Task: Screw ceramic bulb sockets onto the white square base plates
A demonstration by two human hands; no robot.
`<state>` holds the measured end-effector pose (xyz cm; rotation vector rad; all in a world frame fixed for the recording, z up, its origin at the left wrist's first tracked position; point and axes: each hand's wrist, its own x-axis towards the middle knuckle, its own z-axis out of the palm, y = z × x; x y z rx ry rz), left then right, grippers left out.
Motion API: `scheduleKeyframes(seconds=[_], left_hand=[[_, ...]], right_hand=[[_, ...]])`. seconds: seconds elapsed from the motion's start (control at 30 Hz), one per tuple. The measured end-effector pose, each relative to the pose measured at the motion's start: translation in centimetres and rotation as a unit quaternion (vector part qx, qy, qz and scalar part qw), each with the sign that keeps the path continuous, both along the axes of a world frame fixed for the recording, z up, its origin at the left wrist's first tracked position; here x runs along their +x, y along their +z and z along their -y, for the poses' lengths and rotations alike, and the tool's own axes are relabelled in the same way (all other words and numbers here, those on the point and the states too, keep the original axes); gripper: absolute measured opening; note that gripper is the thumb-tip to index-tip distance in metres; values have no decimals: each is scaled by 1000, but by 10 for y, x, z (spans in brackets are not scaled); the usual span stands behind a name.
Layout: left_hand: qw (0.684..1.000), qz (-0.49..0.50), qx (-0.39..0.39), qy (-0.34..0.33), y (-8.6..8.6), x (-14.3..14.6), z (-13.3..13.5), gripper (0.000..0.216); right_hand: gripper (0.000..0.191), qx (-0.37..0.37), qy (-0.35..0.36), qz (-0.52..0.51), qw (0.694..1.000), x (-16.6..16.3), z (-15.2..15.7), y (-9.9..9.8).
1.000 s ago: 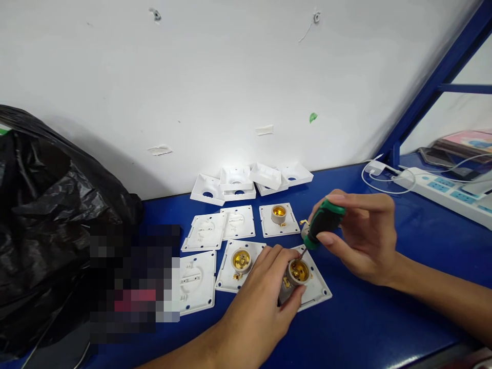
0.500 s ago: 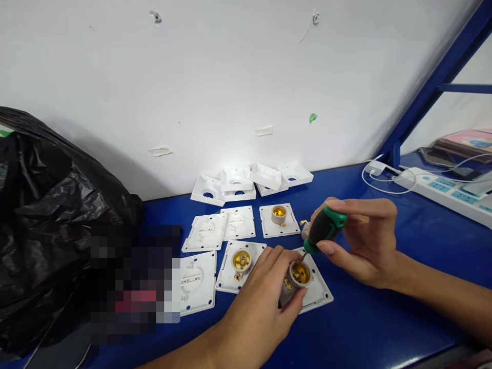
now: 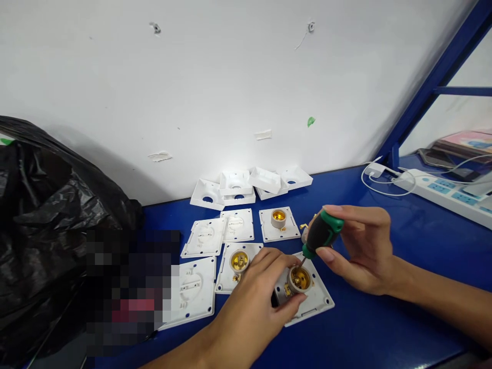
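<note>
My right hand [image 3: 357, 246] grips a screwdriver [image 3: 325, 231] with a green and black handle, tilted so its tip goes down into a lamp socket [image 3: 299, 279]. That socket is round with a brass-coloured inside and sits on a square white base plate [image 3: 321, 300]. My left hand [image 3: 265, 297] is closed around the socket from the left, fingertips at its far rim and thumb at its near side. Just left of that hand, another socket [image 3: 240, 261] sits on its own plate. A third socket [image 3: 279, 218] on a plate stands farther back.
Bare white plates [image 3: 203, 237] lie at the left, and white square covers [image 3: 236, 182] are piled by the wall. Behind the screwdriver is a loose, partly hidden socket [image 3: 305, 233]. A black plastic bag [image 3: 57, 220] bulges at left; a power strip [image 3: 442, 187] with cables lies right.
The view has tilted slightly. The plate under the worked socket has turned a little and shows more on its near side; the screwdriver's tip stays in the socket.
</note>
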<state>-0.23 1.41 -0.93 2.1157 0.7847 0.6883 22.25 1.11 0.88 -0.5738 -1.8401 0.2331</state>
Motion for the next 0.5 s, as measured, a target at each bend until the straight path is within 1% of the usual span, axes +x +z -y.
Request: scheduleKeyframes(seconds=[0.13, 0.27, 0.5], left_hand=[[999, 0, -31, 10, 2, 0, -2, 42], [999, 11, -43, 6, 1, 1, -2, 41], [998, 12, -54, 5, 1, 0, -2, 40]], right_hand=[[77, -22, 15, -10, 1000, 0, 0, 1], [77, -39, 16, -19, 999, 1, 0, -1], [75, -38, 21, -13, 999, 0, 0, -1]])
